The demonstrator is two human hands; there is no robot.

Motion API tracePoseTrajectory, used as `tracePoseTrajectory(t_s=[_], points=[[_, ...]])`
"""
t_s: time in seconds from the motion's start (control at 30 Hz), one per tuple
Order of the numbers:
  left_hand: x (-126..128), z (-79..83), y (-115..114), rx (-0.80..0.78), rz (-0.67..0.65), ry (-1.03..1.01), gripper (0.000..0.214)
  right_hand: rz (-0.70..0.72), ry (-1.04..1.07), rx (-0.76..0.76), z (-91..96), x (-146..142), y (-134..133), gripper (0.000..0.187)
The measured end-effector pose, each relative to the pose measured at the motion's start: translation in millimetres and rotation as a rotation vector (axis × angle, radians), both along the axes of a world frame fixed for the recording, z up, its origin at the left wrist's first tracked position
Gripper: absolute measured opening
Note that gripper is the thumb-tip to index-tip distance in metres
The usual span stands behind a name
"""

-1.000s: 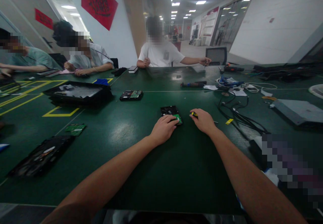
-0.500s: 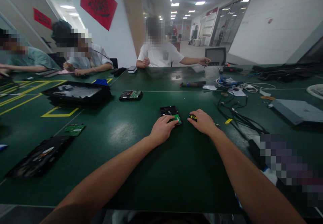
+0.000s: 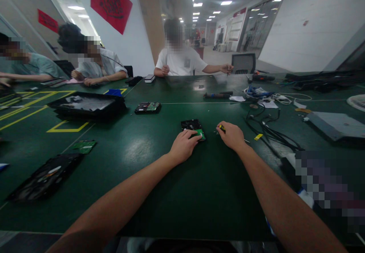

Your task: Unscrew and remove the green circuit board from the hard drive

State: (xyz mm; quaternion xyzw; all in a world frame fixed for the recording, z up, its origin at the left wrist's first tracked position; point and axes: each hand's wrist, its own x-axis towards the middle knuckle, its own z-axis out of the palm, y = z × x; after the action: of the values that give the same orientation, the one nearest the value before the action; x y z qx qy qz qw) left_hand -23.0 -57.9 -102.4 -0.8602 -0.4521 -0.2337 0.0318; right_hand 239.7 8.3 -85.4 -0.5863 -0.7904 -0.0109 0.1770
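Observation:
Near the table's middle lies a hard drive (image 3: 189,124), black with a green circuit board at its near end. My left hand (image 3: 184,144) grips that near end, fingers over the board and part of it hidden beneath them. To the right, my right hand (image 3: 231,135) is closed around a yellow and black screwdriver (image 3: 222,128). Its handle shows at the fingertips, and its thin metal shaft sticks out past the wrist side, pointing right. A few tiny bits that look like screws (image 3: 216,132) lie on the table just left of my right fingers.
Another hard drive (image 3: 147,108) lies farther back, beside a black tray (image 3: 88,105). At left are a loose green circuit board (image 3: 84,146) and a black casing (image 3: 45,177). Black cables (image 3: 273,131) and a grey metal box (image 3: 336,125) occupy the right. Co-workers sit across the table.
My right hand has shifted slightly right and tightened around the screwdriver, its handle now tilted up, uncovering the tiny bits on the table. My left hand and the hard drive have stayed put.

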Motion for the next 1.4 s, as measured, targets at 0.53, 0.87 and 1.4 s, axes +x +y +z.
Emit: tracePoseTrajectory(t_s=[0.53, 0.87, 1.4], points=[[0.8, 2.1, -1.3, -0.014, 0.003, -0.013, 0.035, 0.020, -0.104, -0.121, 2.3, 2.7, -3.0, 0.023], [0.2, 4.3, -2.1, -0.028, -0.004, -0.016, 0.036, 0.021, -0.029, -0.127, 3.2, 4.7, -1.9, 0.023], [0.4, 1.6, -0.9, -0.014, 0.003, -0.010, 0.036, 0.040, -0.091, -0.088, -0.8, 2.2, 3.0, 0.022]])
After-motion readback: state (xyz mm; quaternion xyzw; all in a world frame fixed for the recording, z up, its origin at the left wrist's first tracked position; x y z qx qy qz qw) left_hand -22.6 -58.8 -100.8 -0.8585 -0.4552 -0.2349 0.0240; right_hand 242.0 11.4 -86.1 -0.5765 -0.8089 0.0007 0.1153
